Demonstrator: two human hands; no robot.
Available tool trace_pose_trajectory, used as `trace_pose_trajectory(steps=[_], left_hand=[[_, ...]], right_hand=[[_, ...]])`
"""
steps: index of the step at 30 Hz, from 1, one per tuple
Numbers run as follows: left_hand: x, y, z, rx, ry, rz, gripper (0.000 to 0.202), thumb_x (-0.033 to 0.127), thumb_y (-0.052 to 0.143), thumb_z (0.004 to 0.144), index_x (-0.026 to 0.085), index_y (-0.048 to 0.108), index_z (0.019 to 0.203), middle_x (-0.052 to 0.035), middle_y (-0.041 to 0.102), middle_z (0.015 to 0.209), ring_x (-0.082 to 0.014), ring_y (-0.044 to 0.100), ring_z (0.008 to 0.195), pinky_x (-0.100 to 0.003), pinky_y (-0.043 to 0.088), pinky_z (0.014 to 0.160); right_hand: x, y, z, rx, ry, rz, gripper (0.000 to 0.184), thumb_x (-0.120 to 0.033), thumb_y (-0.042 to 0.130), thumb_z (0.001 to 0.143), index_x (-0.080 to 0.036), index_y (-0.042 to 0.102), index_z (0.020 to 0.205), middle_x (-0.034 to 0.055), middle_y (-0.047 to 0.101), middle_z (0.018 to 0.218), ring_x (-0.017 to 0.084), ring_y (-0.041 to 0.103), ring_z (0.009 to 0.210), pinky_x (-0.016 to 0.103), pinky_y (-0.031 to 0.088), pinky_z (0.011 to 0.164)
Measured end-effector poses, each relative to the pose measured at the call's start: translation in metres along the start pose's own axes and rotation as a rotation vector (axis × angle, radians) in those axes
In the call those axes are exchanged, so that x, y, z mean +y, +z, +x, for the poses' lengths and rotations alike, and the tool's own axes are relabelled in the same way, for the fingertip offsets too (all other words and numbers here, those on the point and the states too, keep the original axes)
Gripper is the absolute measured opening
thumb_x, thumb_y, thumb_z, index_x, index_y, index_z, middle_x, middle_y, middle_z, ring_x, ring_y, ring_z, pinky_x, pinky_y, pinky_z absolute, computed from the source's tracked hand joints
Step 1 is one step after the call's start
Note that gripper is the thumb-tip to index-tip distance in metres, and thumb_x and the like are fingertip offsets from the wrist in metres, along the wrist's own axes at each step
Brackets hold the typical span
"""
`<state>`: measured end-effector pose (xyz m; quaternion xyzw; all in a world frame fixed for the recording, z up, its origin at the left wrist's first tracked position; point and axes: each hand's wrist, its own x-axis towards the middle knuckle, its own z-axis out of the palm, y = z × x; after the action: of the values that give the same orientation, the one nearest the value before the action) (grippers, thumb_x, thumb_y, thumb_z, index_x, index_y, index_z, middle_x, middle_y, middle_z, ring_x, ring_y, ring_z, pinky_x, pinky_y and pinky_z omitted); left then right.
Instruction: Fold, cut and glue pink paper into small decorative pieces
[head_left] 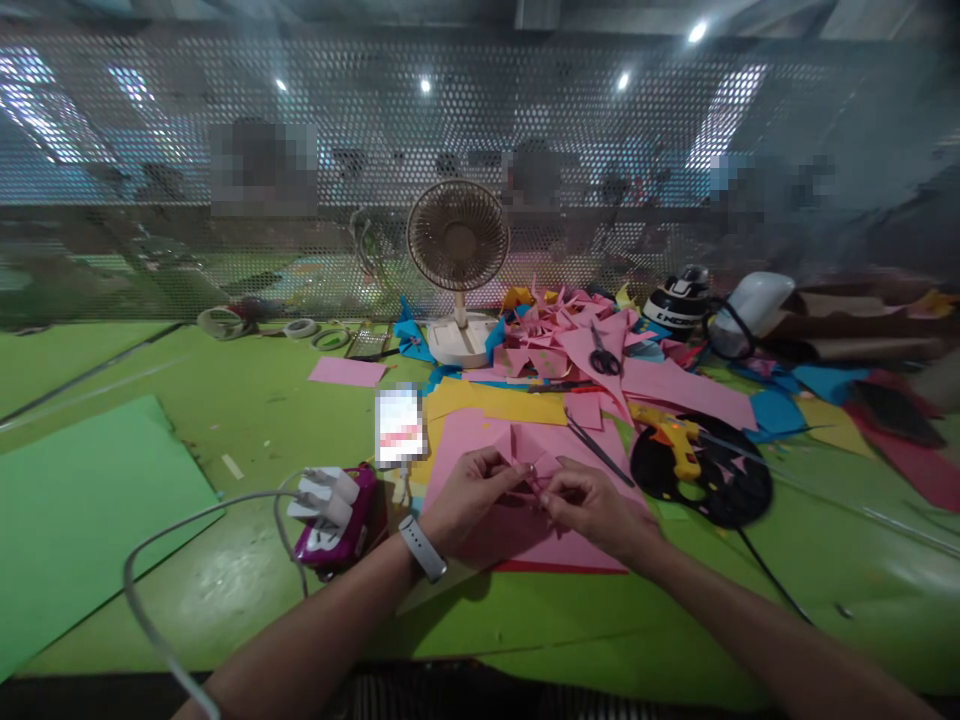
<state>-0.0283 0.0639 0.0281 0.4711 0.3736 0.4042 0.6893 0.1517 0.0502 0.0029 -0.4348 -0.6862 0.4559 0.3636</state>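
My left hand [476,495], with a white band on its wrist, pinches a folded piece of pink paper [529,447] between thumb and forefinger. Close beside it, my right hand [596,508] has its fingertips closed on the same paper. The exact folds between the fingertips are too small to make out. Beneath both hands lie large pink sheets [461,440]. Dark tweezers [600,450] rest on the sheets just beyond my right hand. A yellow glue gun [679,440] sits on a round black disc [727,490] to the right.
A small fan [459,240] stands at the back, beside a heap of pink scraps with scissors [602,358]. On the left are a purple power strip [360,515] with white plugs, a cable and a green sheet [105,520]. A pixelated phone [400,425] lies behind my left hand.
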Motion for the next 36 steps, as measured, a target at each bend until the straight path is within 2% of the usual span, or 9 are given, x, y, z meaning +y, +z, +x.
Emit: trace_pose_trajectory(steps=[9, 12, 15, 17, 21, 23, 30, 33, 36], left_hand=[[-0.005, -0.003, 0.002, 0.017, 0.01, 0.042, 0.028, 0.034, 0.072, 0.067, 0.012, 0.056, 0.074, -0.0062, 0.069, 0.071, -0.0147, 0.065, 0.063, -0.027, 0.05, 0.064], [-0.005, -0.004, 0.003, 0.06, 0.037, 0.029, 0.028, 0.035, 0.071, 0.069, 0.013, 0.054, 0.073, -0.0045, 0.068, 0.069, -0.0153, 0.065, 0.064, -0.028, 0.05, 0.065], [-0.006, -0.006, 0.005, 0.105, 0.081, 0.019, 0.026, 0.034, 0.07, 0.07, 0.014, 0.053, 0.073, -0.0032, 0.066, 0.068, -0.0147, 0.064, 0.065, -0.027, 0.05, 0.066], [-0.006, -0.006, 0.005, 0.123, 0.115, 0.012, 0.025, 0.033, 0.069, 0.071, 0.014, 0.054, 0.073, -0.0023, 0.065, 0.067, -0.0134, 0.063, 0.065, -0.026, 0.049, 0.066], [-0.007, -0.005, 0.005, 0.127, 0.147, 0.026, 0.023, 0.033, 0.068, 0.072, 0.014, 0.056, 0.075, -0.0024, 0.065, 0.069, -0.0133, 0.062, 0.066, -0.027, 0.049, 0.066], [-0.006, -0.004, 0.005, 0.119, 0.153, 0.036, 0.023, 0.032, 0.068, 0.072, 0.014, 0.055, 0.074, -0.0026, 0.065, 0.068, -0.0133, 0.062, 0.065, -0.026, 0.049, 0.065], [-0.006, -0.002, 0.005, 0.175, 0.126, -0.012, 0.028, 0.031, 0.071, 0.069, 0.015, 0.049, 0.073, -0.0002, 0.064, 0.064, -0.0121, 0.062, 0.062, -0.024, 0.049, 0.063], [-0.005, -0.001, 0.005, 0.166, 0.132, -0.041, 0.029, 0.03, 0.072, 0.068, 0.016, 0.048, 0.078, 0.0016, 0.062, 0.061, -0.0118, 0.062, 0.061, -0.025, 0.049, 0.064], [-0.005, 0.0, 0.004, 0.153, 0.133, -0.033, 0.031, 0.029, 0.072, 0.068, 0.016, 0.049, 0.084, 0.0026, 0.062, 0.06, -0.0116, 0.061, 0.059, -0.025, 0.049, 0.064]], right_hand=[[0.004, 0.002, -0.001, -0.003, 0.004, 0.05, 0.023, -0.029, 0.056, 0.078, -0.016, 0.056, 0.059, 0.0007, 0.052, 0.07, 0.008, 0.053, 0.051, 0.021, 0.047, 0.045], [-0.001, 0.001, -0.001, 0.022, 0.056, 0.163, 0.018, -0.035, 0.055, 0.081, -0.018, 0.056, 0.08, 0.0009, 0.056, 0.073, 0.011, 0.056, 0.056, 0.023, 0.047, 0.047], [-0.006, -0.003, 0.0, 0.152, 0.115, 0.272, 0.033, -0.042, 0.055, 0.081, -0.021, 0.045, 0.103, -0.0005, 0.06, 0.072, 0.011, 0.056, 0.057, 0.021, 0.044, 0.047], [-0.007, -0.004, 0.001, 0.188, 0.141, 0.295, 0.035, -0.045, 0.058, 0.079, -0.02, 0.044, 0.099, -0.0021, 0.059, 0.069, 0.009, 0.053, 0.052, 0.02, 0.041, 0.044], [-0.005, -0.002, 0.002, 0.022, 0.184, 0.266, 0.031, -0.047, 0.057, 0.078, -0.017, 0.05, 0.078, -0.003, 0.056, 0.059, 0.008, 0.05, 0.046, 0.02, 0.041, 0.041], [-0.003, 0.0, 0.001, -0.013, 0.187, 0.267, 0.031, -0.046, 0.057, 0.079, -0.015, 0.052, 0.076, -0.0024, 0.056, 0.058, 0.008, 0.05, 0.045, 0.019, 0.041, 0.039], [0.002, 0.003, 0.003, 0.002, 0.211, 0.353, 0.033, -0.047, 0.059, 0.077, -0.014, 0.055, 0.072, -0.0009, 0.059, 0.056, 0.008, 0.049, 0.038, 0.016, 0.036, 0.028], [0.002, 0.003, 0.004, -0.022, 0.214, 0.411, 0.034, -0.046, 0.061, 0.076, -0.013, 0.057, 0.072, 0.0024, 0.063, 0.06, 0.01, 0.056, 0.044, 0.016, 0.04, 0.032], [0.001, 0.002, 0.005, -0.018, 0.189, 0.452, 0.033, -0.045, 0.064, 0.074, -0.013, 0.059, 0.071, 0.0029, 0.065, 0.06, 0.011, 0.061, 0.05, 0.02, 0.048, 0.045]])
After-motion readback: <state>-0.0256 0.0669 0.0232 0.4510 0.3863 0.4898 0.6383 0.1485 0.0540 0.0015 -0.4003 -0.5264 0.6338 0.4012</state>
